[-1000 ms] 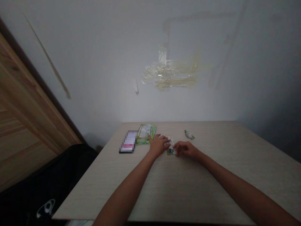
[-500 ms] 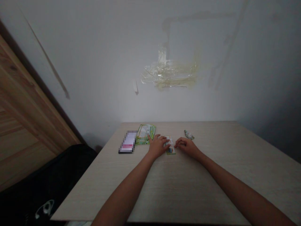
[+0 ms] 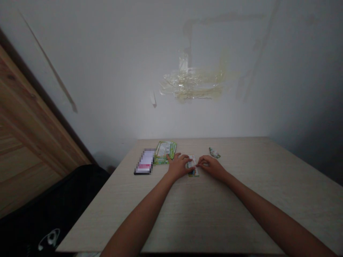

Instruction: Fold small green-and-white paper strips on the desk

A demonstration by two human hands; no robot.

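Note:
A small green and white packet (image 3: 193, 167) lies flat on the pale wooden table (image 3: 203, 210) between my two hands. My left hand (image 3: 179, 165) rests on its left side, fingers bent and pressing it down. My right hand (image 3: 211, 166) is at its right edge, fingertips pinched together on the packet's rim. Most of the packet is hidden under my fingers.
A stack of green printed packets (image 3: 165, 151) lies just left of my left hand, with a blurred phone-like rectangle (image 3: 145, 161) further left. A small torn green scrap (image 3: 214, 153) sits beyond my right hand. A black bag (image 3: 48, 210) is below the table's left edge. The wall stands behind.
My right hand has slid from the packet's lower edge up to its right rim. The left hand stays put on the packet.

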